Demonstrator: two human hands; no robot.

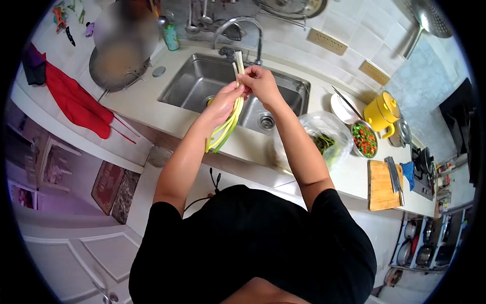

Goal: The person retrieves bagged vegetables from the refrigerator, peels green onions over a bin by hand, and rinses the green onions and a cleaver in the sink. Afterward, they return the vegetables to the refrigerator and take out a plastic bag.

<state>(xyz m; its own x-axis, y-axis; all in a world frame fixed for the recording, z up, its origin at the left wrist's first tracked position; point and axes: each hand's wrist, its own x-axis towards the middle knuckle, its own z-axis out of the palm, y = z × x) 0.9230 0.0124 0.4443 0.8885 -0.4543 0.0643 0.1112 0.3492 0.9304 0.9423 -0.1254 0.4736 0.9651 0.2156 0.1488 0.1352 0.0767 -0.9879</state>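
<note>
Over the double steel sink (179, 83), my left hand (226, 104) is closed around the middle of a bunch of long green stalks (235, 112). Their pale ends point up towards the faucet (260, 43), and the green ends hang over the sink's front edge. My right hand (260, 83) pinches the same bunch near its pale ends, close against my left fingers. The fingertips of both hands partly cover the stalks.
Right of the sink are a clear plastic bag (339, 126) with dark greens, a bowl of chopped red and green pieces (364, 139), a white bowl (344, 107), a yellow pot (380, 110), and a cutting board (380, 190) with a knife (393, 175).
</note>
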